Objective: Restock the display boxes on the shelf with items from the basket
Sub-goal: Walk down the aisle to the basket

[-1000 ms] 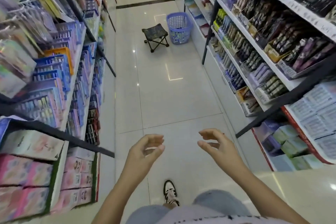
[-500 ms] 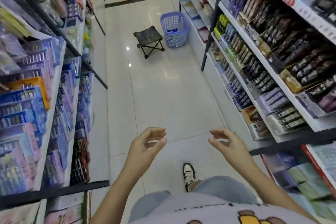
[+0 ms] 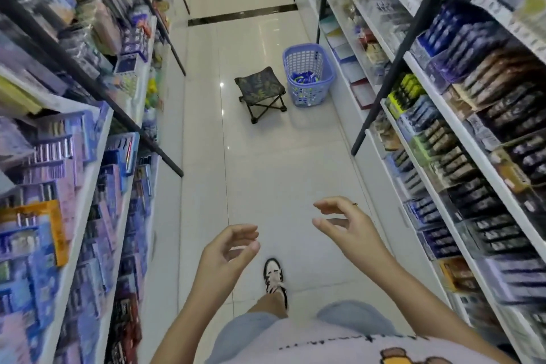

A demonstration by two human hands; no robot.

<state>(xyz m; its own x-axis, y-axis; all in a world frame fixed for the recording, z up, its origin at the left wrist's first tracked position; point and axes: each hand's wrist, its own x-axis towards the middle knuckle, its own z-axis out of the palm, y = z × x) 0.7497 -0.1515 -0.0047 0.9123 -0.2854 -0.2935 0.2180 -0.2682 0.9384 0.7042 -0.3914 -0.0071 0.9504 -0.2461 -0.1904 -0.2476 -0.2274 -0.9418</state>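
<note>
The left forearm (image 3: 192, 310) and right forearm (image 3: 419, 287) reach forward from the bottom of the view, apart from each other. The left hand (image 3: 226, 253) is empty, its fingers loosely curled with the thumb close to the fingertips. The right hand (image 3: 350, 226), a little farther forward, is likewise empty and loosely curled, palm facing inward.
</note>
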